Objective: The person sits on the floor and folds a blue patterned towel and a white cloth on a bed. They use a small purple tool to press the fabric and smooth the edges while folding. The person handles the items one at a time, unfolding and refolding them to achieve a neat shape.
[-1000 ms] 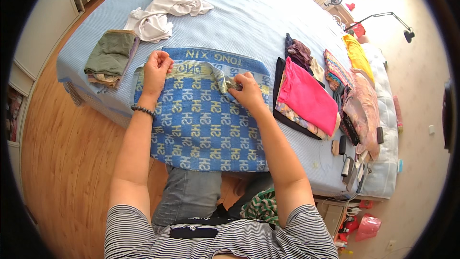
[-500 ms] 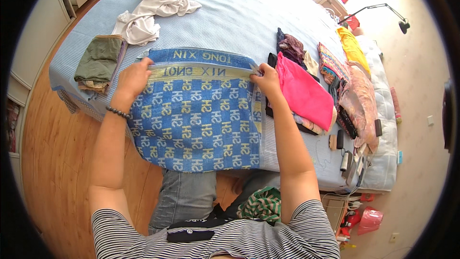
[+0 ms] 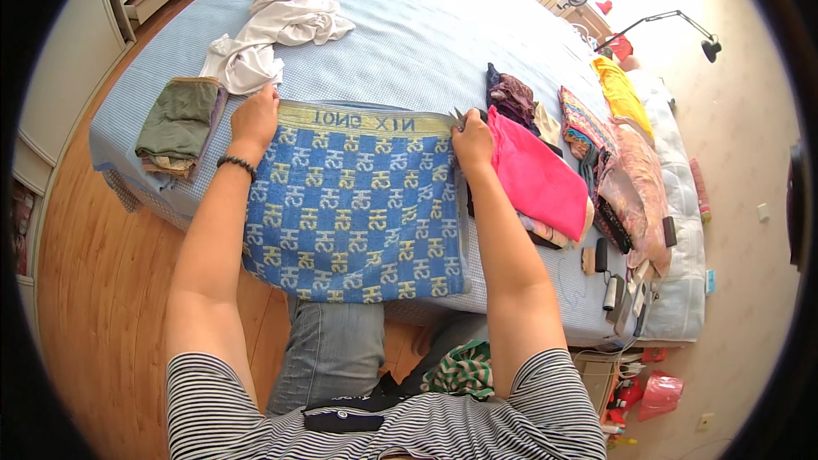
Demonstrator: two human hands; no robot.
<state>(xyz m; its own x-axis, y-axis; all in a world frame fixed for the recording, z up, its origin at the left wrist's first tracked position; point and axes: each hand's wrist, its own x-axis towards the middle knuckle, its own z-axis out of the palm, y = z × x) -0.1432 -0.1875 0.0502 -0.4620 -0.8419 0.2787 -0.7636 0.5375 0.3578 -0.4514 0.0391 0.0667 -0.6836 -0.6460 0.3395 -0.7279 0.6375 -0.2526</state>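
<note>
A blue and yellow towel (image 3: 354, 204) with a checked letter pattern hangs spread between my hands, its lower part draping over the near edge of the bed toward my knees. My left hand (image 3: 255, 123) is closed on its far left corner. At the far right corner, my right hand (image 3: 474, 143) pinches the yellow-banded edge, and a small dark pointed bit sticks out by the fingers; I cannot make out what it is. Close to my right hand lies a bright pink folded garment (image 3: 538, 169) on a stack. Left of my left hand sits a folded olive-green garment (image 3: 177, 119).
Crumpled white clothing (image 3: 294, 15) lies on the far left of the blue bed cover (image 3: 409, 25). To the right are a dark clothing pile (image 3: 514, 100), a yellow garment (image 3: 624, 94) and a peach garment (image 3: 637, 175). Small items, including a lint roller (image 3: 610, 292), lie near the right edge.
The towel's far edge has come nearer and its yellow band now forms the top fold, with the blue border behind mostly hidden. My left hand has shifted slightly right and away from me.
</note>
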